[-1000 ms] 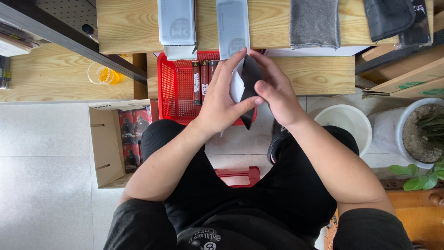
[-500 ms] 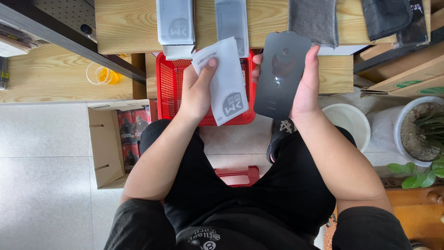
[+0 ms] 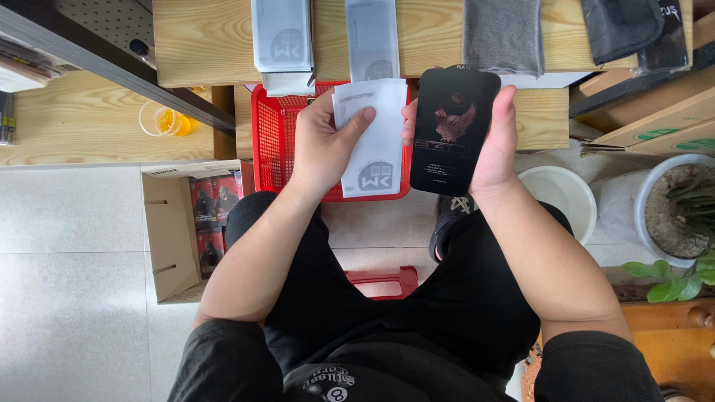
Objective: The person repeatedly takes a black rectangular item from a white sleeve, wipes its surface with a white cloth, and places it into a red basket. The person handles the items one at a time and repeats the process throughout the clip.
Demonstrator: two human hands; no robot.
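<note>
— Black glass panel [image 3: 454,132], phone-shaped with a bird printed on it: where is it?
— In the right hand [image 3: 491,141], held upright above the lap, face to the camera. The thumb runs up its 3 o'clock edge and the fingers are wrapped behind, so the hand is closed on it.
— And the left hand [image 3: 322,145]?
— Closed on a white paper sleeve [image 3: 374,138], thumb lying across its front, fingers behind. The sleeve sits just at 9 o'clock of the panel, their edges nearly touching.
— What differs from half a second ago?
— Little. Sleeve and panel were already parted then; now the sleeve hangs straighter and the two are closer together. A second ago both hands were pressed together around them.
— What lies around?
— A red plastic basket [image 3: 272,141] sits behind the sleeve. At 12 o'clock, on the wooden bench [image 3: 201,45], lie white packets [image 3: 281,37] and a grey cloth [image 3: 503,33]. At 8 o'clock an open cardboard box [image 3: 167,231] holds dark packs; at 3 o'clock stands a white bucket [image 3: 562,197], and beyond it a potted plant [image 3: 681,216].
</note>
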